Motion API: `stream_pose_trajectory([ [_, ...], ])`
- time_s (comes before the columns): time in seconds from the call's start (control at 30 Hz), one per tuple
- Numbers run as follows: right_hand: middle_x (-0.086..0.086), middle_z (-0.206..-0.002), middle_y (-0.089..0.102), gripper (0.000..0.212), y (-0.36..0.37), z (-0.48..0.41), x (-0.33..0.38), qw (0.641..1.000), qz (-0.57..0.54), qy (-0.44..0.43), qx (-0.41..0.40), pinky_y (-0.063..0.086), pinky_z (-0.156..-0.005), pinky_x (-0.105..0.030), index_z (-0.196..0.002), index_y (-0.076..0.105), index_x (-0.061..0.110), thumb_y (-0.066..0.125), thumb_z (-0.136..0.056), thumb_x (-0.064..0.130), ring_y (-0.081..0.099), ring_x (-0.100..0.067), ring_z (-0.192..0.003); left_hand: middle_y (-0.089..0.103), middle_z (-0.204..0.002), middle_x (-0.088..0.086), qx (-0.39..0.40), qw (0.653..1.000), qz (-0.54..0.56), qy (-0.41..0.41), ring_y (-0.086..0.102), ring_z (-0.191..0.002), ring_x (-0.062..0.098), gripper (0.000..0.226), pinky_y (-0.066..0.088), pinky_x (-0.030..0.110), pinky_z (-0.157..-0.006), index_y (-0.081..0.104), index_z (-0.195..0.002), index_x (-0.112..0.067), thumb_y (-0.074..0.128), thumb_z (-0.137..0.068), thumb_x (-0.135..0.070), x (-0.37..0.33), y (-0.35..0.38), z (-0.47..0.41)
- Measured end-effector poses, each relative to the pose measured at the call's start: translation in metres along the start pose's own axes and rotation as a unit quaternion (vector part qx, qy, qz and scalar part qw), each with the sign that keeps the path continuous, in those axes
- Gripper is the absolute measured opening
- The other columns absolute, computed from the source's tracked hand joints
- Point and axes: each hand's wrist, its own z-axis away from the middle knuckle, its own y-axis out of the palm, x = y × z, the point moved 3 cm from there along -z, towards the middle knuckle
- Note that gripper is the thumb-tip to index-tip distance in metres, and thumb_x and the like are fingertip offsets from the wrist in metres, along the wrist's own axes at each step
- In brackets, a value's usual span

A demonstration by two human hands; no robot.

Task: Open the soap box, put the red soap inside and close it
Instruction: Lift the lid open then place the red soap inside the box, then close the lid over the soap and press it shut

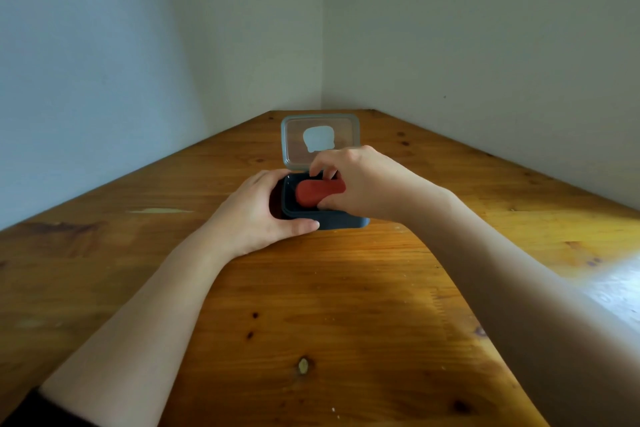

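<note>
A dark grey soap box (341, 221) stands on the wooden table (311, 305) near the far corner. Its clear lid (320, 140), with a white shape on it, is swung up and back. My left hand (258, 210) grips the box's left side, thumb along the front edge. My right hand (360, 182) holds the red soap (317, 192) from above, fingers on its far and near sides. The soap sits in the mouth of the box, its lower part hidden by the rim.
Two pale walls meet in a corner right behind the box. The table narrows toward that corner. A bright patch of light (620, 284) lies on the table at the right edge.
</note>
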Motion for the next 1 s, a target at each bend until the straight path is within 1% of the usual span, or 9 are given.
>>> stream_pose_trajectory([
  [0.17,0.008,-0.113,0.070,0.035,-0.003,0.003,-0.007,0.997,-0.064,0.031,-0.032,0.057,-0.088,-0.033,-0.124,0.068,0.028,0.075,-0.092,0.039,0.065,-0.013,-0.101,0.046,-0.153,-0.007,0.001,1.000,-0.003,-0.008,0.042,-0.138,0.013,0.120,0.041,0.042,-0.110,0.039,-0.153,-0.032,0.065,-0.054,-0.095,0.000,0.000,0.000],
  [0.27,0.015,-0.101,0.071,0.015,-0.006,0.003,-0.017,0.986,-0.118,0.073,-0.094,0.052,-0.075,-0.017,-0.110,0.073,0.030,0.070,-0.095,0.031,0.066,-0.004,-0.092,0.046,-0.154,-0.006,0.001,1.000,-0.003,-0.008,0.042,-0.139,0.014,0.122,0.041,0.045,-0.112,0.039,-0.153,-0.031,0.067,-0.053,-0.095,0.000,-0.001,0.000],
  [0.37,0.017,-0.099,0.070,0.011,-0.009,0.000,-0.028,0.963,-0.174,0.135,-0.155,0.044,-0.064,-0.009,-0.103,0.074,0.031,0.064,-0.098,0.029,0.063,0.004,-0.087,0.046,-0.154,-0.006,0.003,1.000,-0.002,-0.014,0.041,-0.140,0.015,0.125,0.040,0.045,-0.112,0.039,-0.154,-0.030,0.068,-0.051,-0.095,-0.001,-0.002,0.000],
  [0.57,0.006,-0.074,0.070,0.017,-0.010,-0.006,-0.048,0.896,-0.276,0.254,-0.237,0.043,-0.049,-0.019,-0.082,0.071,0.022,0.057,-0.091,0.027,0.059,-0.005,-0.056,0.041,-0.157,-0.008,0.001,1.000,0.005,-0.024,0.033,-0.130,0.000,0.126,0.033,0.029,-0.103,0.034,-0.155,-0.032,0.067,-0.051,-0.095,0.000,-0.002,0.001],
  [0.7,-0.003,-0.083,0.069,0.026,-0.008,-0.009,-0.060,0.832,-0.355,0.344,-0.251,0.051,-0.064,-0.037,-0.097,0.063,0.006,0.053,-0.090,0.029,0.063,-0.023,-0.071,0.043,-0.155,-0.013,-0.002,0.992,0.117,-0.043,0.037,-0.136,0.002,0.117,0.033,0.031,-0.108,0.031,-0.159,-0.030,0.056,-0.065,-0.095,0.000,-0.005,0.002],
  [0.77,-0.010,-0.093,0.073,0.037,-0.007,-0.012,-0.061,0.807,-0.405,0.377,-0.208,0.056,-0.066,-0.037,-0.118,0.063,0.008,0.052,-0.094,0.033,0.070,-0.027,-0.078,0.049,-0.141,-0.026,-0.017,0.982,0.177,-0.064,0.038,-0.136,0.003,0.110,0.031,0.030,-0.106,0.029,-0.161,-0.031,0.048,-0.073,-0.093,0.001,-0.007,0.001],
  [0.83,-0.015,-0.098,0.074,0.043,-0.004,-0.015,-0.060,0.787,-0.444,0.396,-0.160,0.058,-0.063,-0.034,-0.125,0.062,0.007,0.052,-0.099,0.040,0.073,-0.027,-0.081,0.044,-0.127,-0.039,-0.039,0.977,0.198,-0.076,0.036,-0.130,0.000,0.097,0.028,0.027,-0.100,0.030,-0.161,-0.035,0.042,-0.080,-0.088,0.002,-0.010,-0.001],
  [0.93,-0.016,-0.100,0.073,0.042,-0.002,-0.019,-0.059,0.770,-0.470,0.412,-0.127,0.057,-0.066,-0.036,-0.117,0.064,0.008,0.051,-0.102,0.045,0.073,-0.031,-0.088,0.041,-0.140,-0.028,-0.054,0.975,0.204,-0.076,0.036,-0.132,0.000,0.082,0.029,0.023,-0.096,0.033,-0.159,-0.037,0.037,-0.090,-0.080,-0.002,-0.015,-0.010],
  [1.0,-0.015,-0.100,0.073,0.041,-0.001,-0.020,-0.058,0.767,-0.478,0.410,-0.121,0.054,-0.065,-0.036,-0.115,0.065,0.011,0.050,-0.102,0.047,0.073,-0.031,-0.087,0.043,-0.154,-0.019,-0.063,0.974,0.203,-0.074,0.040,-0.139,0.006,0.072,0.032,0.028,-0.107,0.037,-0.158,-0.034,0.035,-0.097,-0.073,-0.004,-0.018,-0.016],
])
